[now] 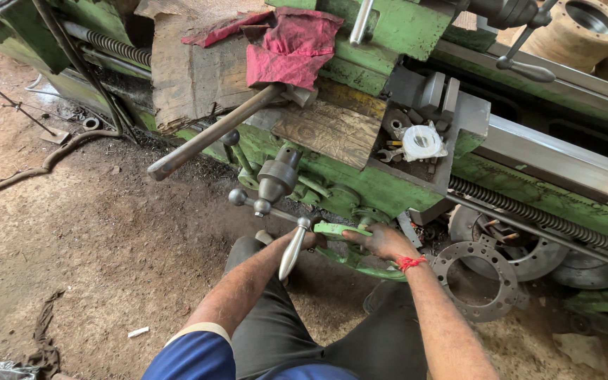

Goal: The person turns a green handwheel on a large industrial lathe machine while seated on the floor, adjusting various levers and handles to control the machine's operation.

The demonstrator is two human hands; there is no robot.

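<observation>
Low in the frame, our right hand [383,241] and left hand [309,240] both grip the green cast handwheel [352,255] beside its smooth steel handle [292,250].

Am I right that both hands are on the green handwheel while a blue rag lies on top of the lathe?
Not quite: the rag is red, not blue, as the head view shows. Both the left hand and right hand are on the green handwheel.
</observation>
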